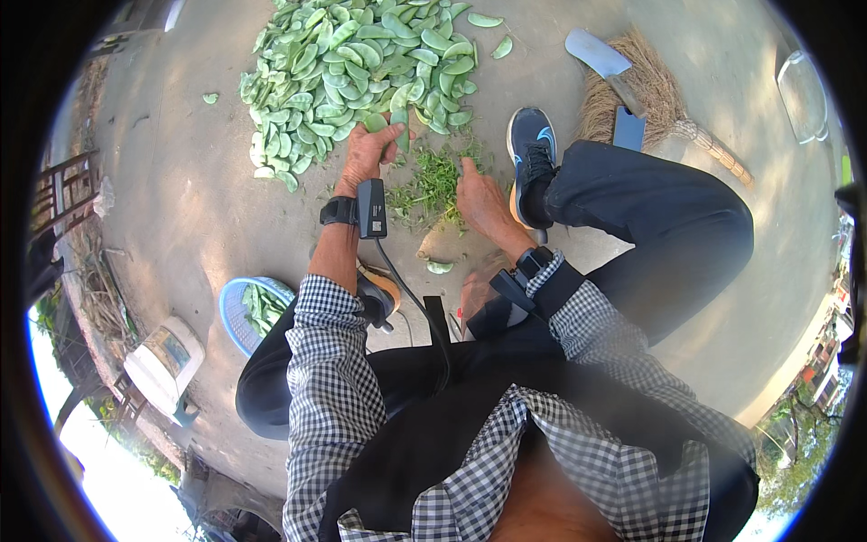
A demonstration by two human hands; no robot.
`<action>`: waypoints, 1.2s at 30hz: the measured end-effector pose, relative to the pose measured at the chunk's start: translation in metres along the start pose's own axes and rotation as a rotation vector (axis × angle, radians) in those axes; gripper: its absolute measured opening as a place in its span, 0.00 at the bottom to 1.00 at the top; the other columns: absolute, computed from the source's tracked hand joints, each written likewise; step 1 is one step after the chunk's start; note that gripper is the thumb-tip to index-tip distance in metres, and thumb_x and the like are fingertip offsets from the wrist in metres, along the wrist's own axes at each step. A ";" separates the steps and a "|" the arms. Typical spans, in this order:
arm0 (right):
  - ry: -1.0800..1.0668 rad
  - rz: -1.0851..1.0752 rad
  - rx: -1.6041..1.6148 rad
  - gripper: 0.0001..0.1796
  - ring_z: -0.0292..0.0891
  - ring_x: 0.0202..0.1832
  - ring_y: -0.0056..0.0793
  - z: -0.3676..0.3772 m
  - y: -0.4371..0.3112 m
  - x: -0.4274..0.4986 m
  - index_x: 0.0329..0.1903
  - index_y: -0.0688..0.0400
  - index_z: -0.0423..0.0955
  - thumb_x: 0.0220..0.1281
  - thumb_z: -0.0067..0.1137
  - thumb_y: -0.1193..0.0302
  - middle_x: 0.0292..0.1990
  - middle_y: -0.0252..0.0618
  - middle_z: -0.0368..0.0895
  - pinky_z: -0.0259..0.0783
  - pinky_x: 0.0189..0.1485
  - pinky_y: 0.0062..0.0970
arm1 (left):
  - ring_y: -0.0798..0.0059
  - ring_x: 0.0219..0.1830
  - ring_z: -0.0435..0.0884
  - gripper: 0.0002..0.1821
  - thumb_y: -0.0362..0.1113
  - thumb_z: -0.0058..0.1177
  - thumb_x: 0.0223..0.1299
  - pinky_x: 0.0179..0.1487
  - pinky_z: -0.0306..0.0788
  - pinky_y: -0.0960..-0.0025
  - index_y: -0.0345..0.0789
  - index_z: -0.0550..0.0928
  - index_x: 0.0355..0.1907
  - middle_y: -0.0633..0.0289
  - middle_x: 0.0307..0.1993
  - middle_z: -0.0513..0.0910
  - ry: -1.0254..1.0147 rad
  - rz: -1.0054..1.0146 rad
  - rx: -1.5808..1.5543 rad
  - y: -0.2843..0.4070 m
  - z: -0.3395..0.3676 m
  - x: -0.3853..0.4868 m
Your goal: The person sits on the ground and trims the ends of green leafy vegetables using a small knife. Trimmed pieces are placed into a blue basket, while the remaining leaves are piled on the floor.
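My left hand (369, 150) is shut on flat green bean pods (400, 129), one upright under the thumb and another showing beside it. It is at the near edge of a large heap of flat green bean pods (359, 61) on the concrete ground. To its right, my right hand (484, 203) hovers by a small pile of thin green trimmings (433, 177). Its index finger points forward, and the other fingers are curled out of sight, so I cannot tell whether they hold anything. A single pod (439, 267) lies closer to me on the ground.
A blue plastic basket (232, 305) holding pods stands by my left knee, near a white bucket (162, 366). At the right, a cleaver (599, 54) and a phone (629, 129) lie on a straw broom (650, 74). My shoe (528, 146) flanks the trimmings. A cable hangs from my left wrist.
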State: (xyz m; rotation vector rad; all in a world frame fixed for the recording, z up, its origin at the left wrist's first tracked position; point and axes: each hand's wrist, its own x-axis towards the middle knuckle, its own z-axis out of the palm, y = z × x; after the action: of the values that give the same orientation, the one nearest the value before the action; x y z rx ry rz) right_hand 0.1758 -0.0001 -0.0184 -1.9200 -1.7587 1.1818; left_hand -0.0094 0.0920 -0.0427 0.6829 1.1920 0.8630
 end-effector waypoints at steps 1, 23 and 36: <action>0.018 -0.048 -0.002 0.15 0.72 0.27 0.57 -0.004 -0.005 -0.002 0.44 0.68 0.60 0.54 0.44 0.76 0.21 0.58 0.73 0.67 0.32 0.49 | 0.87 0.12 0.61 0.10 0.32 0.57 0.49 0.16 0.53 0.81 0.30 0.77 0.34 0.61 0.23 0.81 0.011 0.006 0.105 0.004 0.004 -0.015; 0.013 -0.305 0.071 0.11 0.72 0.29 0.60 -0.001 -0.021 -0.032 0.35 0.70 0.58 0.48 0.45 0.77 0.21 0.64 0.72 0.67 0.33 0.47 | 0.53 0.30 0.78 0.09 0.29 0.53 0.42 0.31 0.72 0.60 0.36 0.77 0.31 0.55 0.29 0.79 0.074 0.677 1.319 -0.020 0.052 -0.119; -0.005 -0.089 0.113 0.13 0.73 0.27 0.40 0.006 0.007 -0.012 0.40 0.68 0.65 0.58 0.44 0.70 0.24 0.49 0.73 0.66 0.33 0.36 | 0.77 0.20 0.69 0.07 0.29 0.51 0.56 0.25 0.64 0.73 0.28 0.74 0.35 0.57 0.25 0.76 -0.021 0.145 -0.336 0.003 0.016 -0.106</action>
State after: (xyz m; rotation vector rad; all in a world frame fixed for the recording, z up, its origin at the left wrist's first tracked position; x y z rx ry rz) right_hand 0.1773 -0.0148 -0.0224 -1.7579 -1.7226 1.2278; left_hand -0.0087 0.0022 0.0168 0.5057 0.9561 1.1436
